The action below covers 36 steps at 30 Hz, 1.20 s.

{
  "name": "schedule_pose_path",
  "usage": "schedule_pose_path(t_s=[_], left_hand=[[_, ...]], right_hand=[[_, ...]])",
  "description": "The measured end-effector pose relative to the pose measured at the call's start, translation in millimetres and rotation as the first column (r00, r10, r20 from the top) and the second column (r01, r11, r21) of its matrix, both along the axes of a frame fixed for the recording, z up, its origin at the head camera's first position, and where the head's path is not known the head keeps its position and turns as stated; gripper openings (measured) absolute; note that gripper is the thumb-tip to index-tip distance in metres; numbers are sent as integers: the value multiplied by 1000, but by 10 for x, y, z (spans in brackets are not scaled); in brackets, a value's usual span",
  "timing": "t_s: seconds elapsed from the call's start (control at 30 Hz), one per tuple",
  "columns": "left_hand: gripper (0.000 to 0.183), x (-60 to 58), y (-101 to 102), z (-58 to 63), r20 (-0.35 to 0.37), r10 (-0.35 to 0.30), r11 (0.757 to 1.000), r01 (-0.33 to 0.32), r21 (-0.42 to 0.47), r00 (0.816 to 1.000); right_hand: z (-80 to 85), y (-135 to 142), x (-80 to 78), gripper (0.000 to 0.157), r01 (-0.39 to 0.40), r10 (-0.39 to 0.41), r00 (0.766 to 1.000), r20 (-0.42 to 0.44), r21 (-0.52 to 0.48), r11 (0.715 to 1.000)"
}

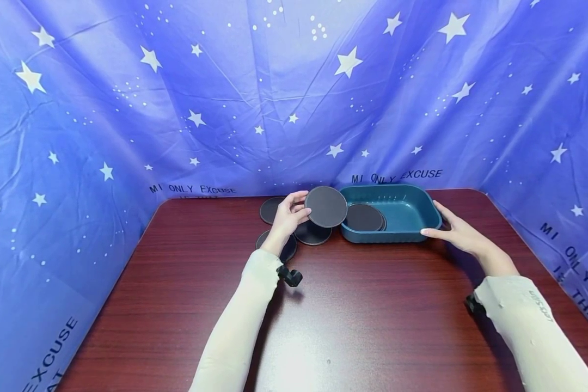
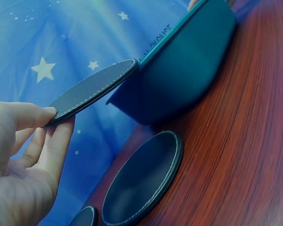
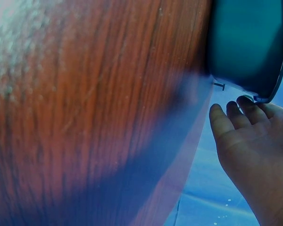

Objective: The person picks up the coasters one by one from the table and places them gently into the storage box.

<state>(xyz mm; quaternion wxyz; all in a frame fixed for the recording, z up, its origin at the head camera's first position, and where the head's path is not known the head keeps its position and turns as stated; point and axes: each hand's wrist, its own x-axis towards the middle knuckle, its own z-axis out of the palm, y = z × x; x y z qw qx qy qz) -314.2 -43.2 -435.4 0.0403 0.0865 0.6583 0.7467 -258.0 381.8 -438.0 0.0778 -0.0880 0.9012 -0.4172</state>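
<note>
My left hand pinches the edge of a round black coaster between thumb and fingers. This coaster has pale edge stitching and is raised and tilted beside the left end of a teal rectangular basin. Inside the basin's left part, several similar coasters lie overlapping. My right hand rests at the basin's right end, thumb along the near corner and fingers extended by the outer wall. In the right wrist view, the basin stands above the spread fingers.
Loose black coasters lie on the reddish-brown wooden table: one at the back, one under the raised coaster, and one partly behind the left wrist. A blue star-patterned curtain hangs behind and at both sides.
</note>
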Motion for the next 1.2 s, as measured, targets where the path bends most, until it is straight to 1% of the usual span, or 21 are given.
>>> schedule_pose_path(t_s=[0.27,0.53,0.67,0.77,0.87,0.93,1.07,1.2], left_hand=[[52,-5,172,34,11,14,999,-14,41,1000],[49,27,354,69,32,28,999,-29,25,999],[48,39,429,72,65,37,999,-38,11,997],[48,48,468,66,112,27,1000,-28,7,993],[49,57,489,61,161,-7,1000,3,25,987],[50,64,486,64,177,-33,999,26,43,984],[51,73,439,78,176,-65,997,56,54,982],[49,70,345,92,165,-55,997,45,62,985]], right_hand=[[6,5,-3,94,-4,4,1000,-5,-9,1000],[15,-8,3,94,-2,2,1000,-1,-15,1000],[13,-6,2,94,-3,2,1000,-4,-20,1000],[11,-6,5,94,-3,3,1000,-12,-19,1000],[8,-6,6,93,-4,4,1000,-20,-16,1000],[4,-6,2,93,-6,6,1000,-21,-19,1000],[-3,-5,0,94,-3,3,1000,-16,-4,1000],[-9,-4,4,94,4,-4,1000,-5,3,1000]])
